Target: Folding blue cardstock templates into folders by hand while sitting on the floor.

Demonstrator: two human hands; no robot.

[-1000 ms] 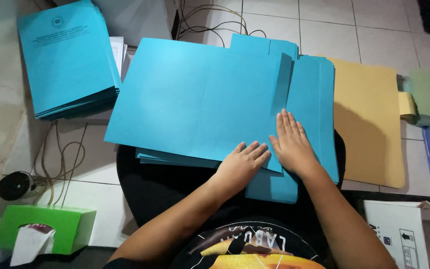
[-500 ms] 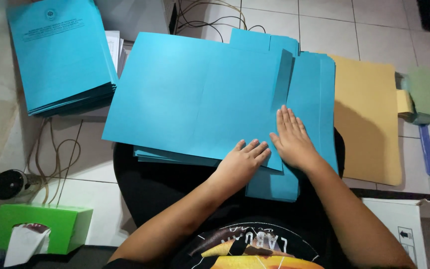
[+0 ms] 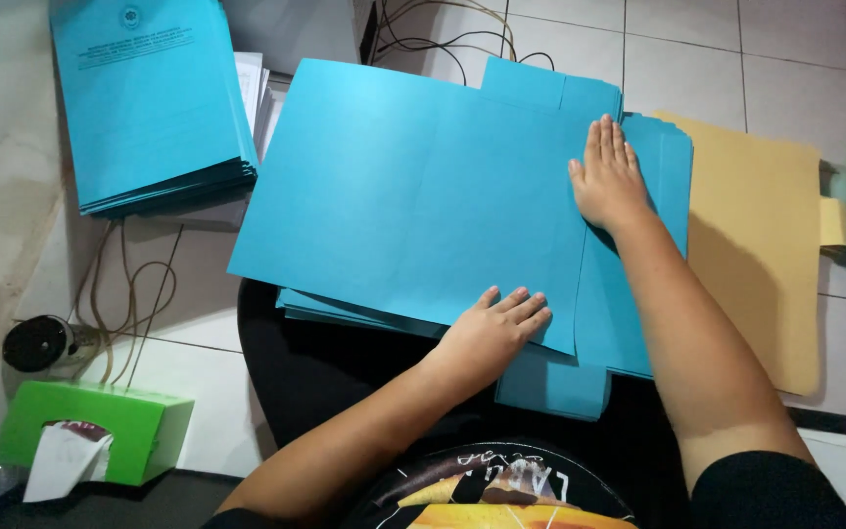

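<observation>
A person seated on a tiled floor presses a large blue card folder (image 3: pixel 413 196) flat across the lap. Nearest the body, the left hand (image 3: pixel 494 328) lies palm down on the folder's near edge, fingers (image 3: pixel 521 306) straight and pressed close together, pinching nothing. Farther out, the right hand (image 3: pixel 607 181) rests flat along the folder's right-hand crease, fingers (image 3: pixel 607 137) together and pointing away, holding nothing but bearing down on the card.

The top folder sits on a loose stack of the same blue folders (image 3: pixel 550 377), whose tabbed edges jut out toward the person and to the right (the stack rests on the lap, not on the floor). That is the likely weak point: the stack looks unevenly squared, so a sideways push from either palm could slide the top sheet off line and put the crease in crooked, or tip the lower sheets onto the tiles.

To the right lies a yellow folder (image 3: pixel 756 235). At the near left corner of the view stands a green tissue box (image 3: pixel 100 431), with loose cables (image 3: pixel 139 294) beyond it. Farthest left, a second pile of blue printed covers (image 3: pixel 149 98) lies against the wall.
</observation>
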